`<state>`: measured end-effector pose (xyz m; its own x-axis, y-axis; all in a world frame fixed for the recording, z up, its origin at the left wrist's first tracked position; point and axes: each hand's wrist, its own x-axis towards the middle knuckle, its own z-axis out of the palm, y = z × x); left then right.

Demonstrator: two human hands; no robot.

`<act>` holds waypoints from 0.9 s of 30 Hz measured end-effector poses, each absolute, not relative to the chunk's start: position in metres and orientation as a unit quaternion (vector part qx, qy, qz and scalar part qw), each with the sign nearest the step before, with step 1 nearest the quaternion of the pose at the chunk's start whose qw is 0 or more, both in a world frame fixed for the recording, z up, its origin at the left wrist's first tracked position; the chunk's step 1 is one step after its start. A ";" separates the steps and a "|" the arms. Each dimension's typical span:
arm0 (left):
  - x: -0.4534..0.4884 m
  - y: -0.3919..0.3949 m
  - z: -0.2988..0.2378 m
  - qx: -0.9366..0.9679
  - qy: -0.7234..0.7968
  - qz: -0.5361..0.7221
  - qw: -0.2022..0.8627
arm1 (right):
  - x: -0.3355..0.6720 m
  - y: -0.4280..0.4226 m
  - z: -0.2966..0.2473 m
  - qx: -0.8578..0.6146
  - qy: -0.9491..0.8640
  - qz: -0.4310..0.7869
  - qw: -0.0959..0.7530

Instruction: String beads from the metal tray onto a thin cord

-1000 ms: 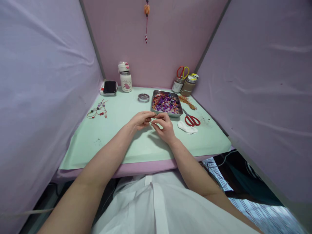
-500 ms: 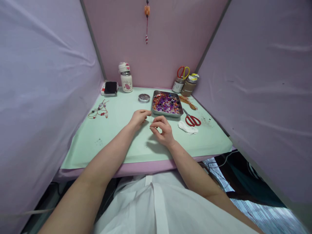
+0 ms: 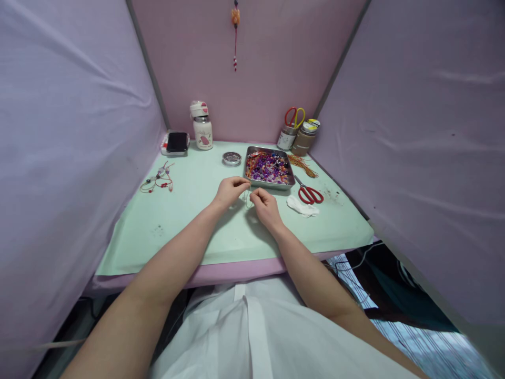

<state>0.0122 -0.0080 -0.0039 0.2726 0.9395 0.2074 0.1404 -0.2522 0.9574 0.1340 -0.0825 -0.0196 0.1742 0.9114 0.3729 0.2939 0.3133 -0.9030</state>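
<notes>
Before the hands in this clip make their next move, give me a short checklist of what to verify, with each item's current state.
1. Left hand pinching the thin cord: ok.
2. Right hand gripping that cord: cannot tell; its fingers are drawn together beside it.
3. Cord free of knots: cannot tell; too fine to make out.
4. Loose beads lying in the metal tray: ok.
5. Red-handled scissors apart from both hands: ok, beside the tray.

Cord (image 3: 245,198) before tray (image 3: 272,185), scissors (image 3: 311,195) right
</notes>
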 end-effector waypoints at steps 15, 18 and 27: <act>0.013 -0.014 -0.002 0.704 0.388 0.432 0.409 | 0.137 -0.078 -0.023 -0.544 -0.543 0.294 0.569; 0.012 -0.013 -0.004 0.716 0.381 0.429 0.398 | 0.138 -0.077 -0.024 -0.540 -0.535 0.294 0.580; 0.013 -0.013 -0.005 0.759 0.363 0.407 0.357 | 0.142 -0.072 -0.030 -0.533 -0.507 0.308 0.604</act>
